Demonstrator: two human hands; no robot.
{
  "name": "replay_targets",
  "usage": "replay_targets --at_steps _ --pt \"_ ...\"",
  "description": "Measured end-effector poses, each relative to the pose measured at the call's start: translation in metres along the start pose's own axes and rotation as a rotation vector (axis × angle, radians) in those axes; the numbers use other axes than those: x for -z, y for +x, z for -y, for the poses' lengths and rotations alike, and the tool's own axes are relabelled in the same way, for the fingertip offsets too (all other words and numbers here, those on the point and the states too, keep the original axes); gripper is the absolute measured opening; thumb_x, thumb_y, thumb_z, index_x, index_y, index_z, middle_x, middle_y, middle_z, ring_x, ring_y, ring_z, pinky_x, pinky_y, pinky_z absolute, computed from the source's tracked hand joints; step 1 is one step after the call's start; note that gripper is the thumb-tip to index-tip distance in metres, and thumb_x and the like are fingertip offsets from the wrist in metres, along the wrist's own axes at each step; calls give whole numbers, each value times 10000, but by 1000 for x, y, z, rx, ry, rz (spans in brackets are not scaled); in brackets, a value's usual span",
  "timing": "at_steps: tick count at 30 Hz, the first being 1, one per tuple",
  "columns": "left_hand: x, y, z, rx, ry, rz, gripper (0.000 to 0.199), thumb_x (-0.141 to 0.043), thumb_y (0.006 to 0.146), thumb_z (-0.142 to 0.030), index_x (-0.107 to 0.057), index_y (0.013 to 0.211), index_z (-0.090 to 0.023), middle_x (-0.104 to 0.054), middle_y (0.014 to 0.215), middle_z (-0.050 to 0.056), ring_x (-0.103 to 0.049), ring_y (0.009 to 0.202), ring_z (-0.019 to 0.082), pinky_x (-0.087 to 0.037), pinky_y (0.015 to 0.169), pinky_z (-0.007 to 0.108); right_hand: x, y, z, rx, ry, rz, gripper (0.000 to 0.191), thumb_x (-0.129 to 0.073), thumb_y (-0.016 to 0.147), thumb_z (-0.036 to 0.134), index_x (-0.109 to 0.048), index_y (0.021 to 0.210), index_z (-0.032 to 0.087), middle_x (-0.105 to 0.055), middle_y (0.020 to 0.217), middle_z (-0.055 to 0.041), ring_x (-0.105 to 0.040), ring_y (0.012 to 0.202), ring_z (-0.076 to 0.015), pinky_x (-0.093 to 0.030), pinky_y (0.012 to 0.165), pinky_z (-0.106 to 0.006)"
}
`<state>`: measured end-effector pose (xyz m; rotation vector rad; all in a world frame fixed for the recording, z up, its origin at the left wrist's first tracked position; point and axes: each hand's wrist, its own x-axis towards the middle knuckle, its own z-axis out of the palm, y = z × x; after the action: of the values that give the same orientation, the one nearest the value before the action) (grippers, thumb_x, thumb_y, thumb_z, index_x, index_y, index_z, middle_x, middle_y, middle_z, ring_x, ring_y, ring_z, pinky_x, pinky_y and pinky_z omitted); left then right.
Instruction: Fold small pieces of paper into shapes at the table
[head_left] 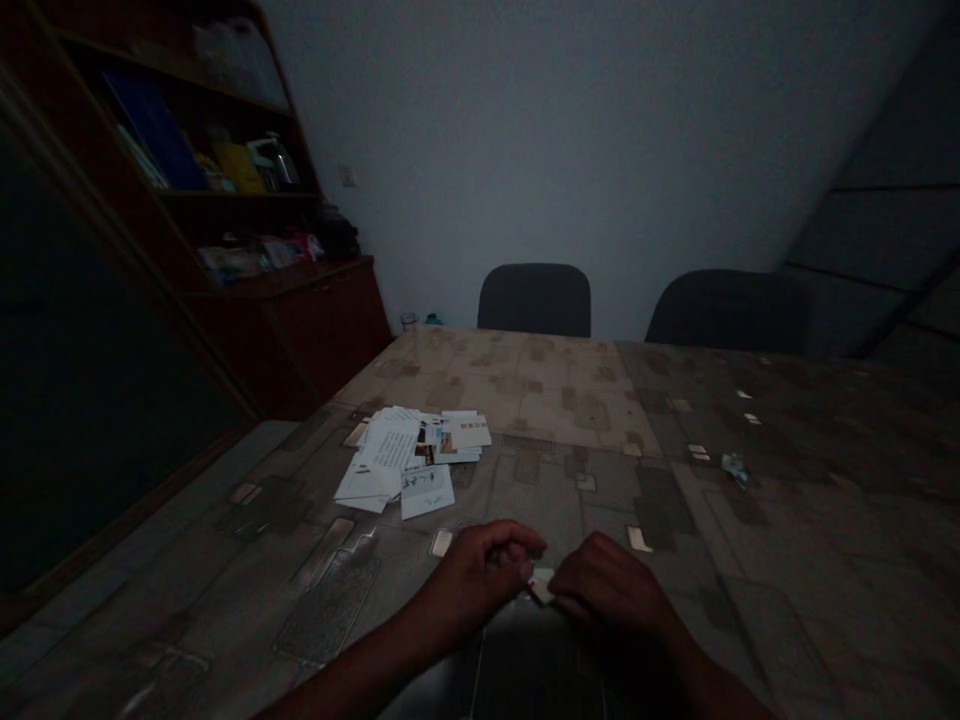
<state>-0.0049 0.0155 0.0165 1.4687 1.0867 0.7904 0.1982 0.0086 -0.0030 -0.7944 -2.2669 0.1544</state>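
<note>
Near the front edge of the table, a small pale piece with a reddish mark lies between my two hands. My left hand is closed at its left side, with the fingertips at the piece and the index finger curled above. My right hand pinches the right side of the same piece with bent fingers. Beyond my left hand, a loose pile of white printed cards and papers is spread over the patterned tablecloth.
A small crumpled item lies on the right part of the table. Two dark chairs stand at the far side. A wooden shelf cabinet with assorted items is at the left, against the wall.
</note>
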Motion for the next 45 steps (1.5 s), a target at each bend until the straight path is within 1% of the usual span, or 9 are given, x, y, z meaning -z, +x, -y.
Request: replay_targets --at_steps 2,4,7,11,18,23,31,37,45 --pt "-1 -1 -2 -98 176 -102 199 -568 795 -198 -677 957 -162 -619 801 19 -562 726 160 -412 660 247 -6 -4 -1 0 -72 -19 217 -503 950 147 -645 795 202 -656 684 -38 -522 648 -167 -348 624 -301" --pt "-1 -4 -1 -193 377 -125 158 -590 777 -152 -678 905 -179 -622 851 29 -568 757 169 -410 684 258 -12 -7 -1 25 -164 -44 234 -506 939 137 -624 747 200 -628 646 -29 -493 627 -165 -302 614 -307" --pt "-1 -10 5 -308 588 -34 144 -662 754 -128 -679 883 -189 -635 868 33 -574 805 188 -393 698 269 -17 -9 1 47 -266 -40 285 -508 914 120 -567 649 203 -563 583 -11 -453 597 -161 -260 597 -311" --pt "0 -13 13 -413 738 53 205 -753 725 -142 -672 910 -176 -648 869 43 -574 817 203 -369 681 279 -13 -8 4 76 -299 31 260 -571 838 83 -537 611 206 -531 568 5 -435 594 -156 -244 584 -307" --pt "6 -13 12 -412 763 93 256 -760 739 -120 -660 968 -177 -665 905 36 -578 855 204 -374 716 291 1 -5 -2 1 -64 179 152 -554 816 63 -623 808 198 -638 723 -18 -511 695 -163 -324 634 -277" --pt "7 -17 12 -415 840 98 206 -733 765 -136 -664 952 -187 -662 912 37 -566 858 208 -356 708 299 -5 -4 -1 -22 -53 255 153 -582 813 57 -621 793 204 -633 730 -7 -511 703 -163 -344 651 -277" --pt "0 -18 26 -566 1073 -45 140 -749 729 -141 -620 741 -194 -614 747 -5 -507 712 176 -259 604 299 -16 -7 -7 -35 -92 264 118 -654 842 154 -617 747 213 -628 709 9 -508 698 -159 -331 649 -283" --pt "-3 -15 28 -701 1126 -157 194 -710 799 -162 -565 676 -195 -575 680 -21 -448 646 163 -235 587 312 -14 -9 -11 -41 70 244 109 -661 844 155 -646 930 220 -670 842 -19 -538 787 -186 -369 707 -301" --pt "-2 -17 21 -758 1162 -182 205 -667 844 -205 -552 675 -193 -562 674 -17 -429 638 167 -236 581 318 -14 -9 -15 -8 101 219 171 -646 824 120 -640 968 212 -669 852 -30 -543 789 -191 -374 691 -306"
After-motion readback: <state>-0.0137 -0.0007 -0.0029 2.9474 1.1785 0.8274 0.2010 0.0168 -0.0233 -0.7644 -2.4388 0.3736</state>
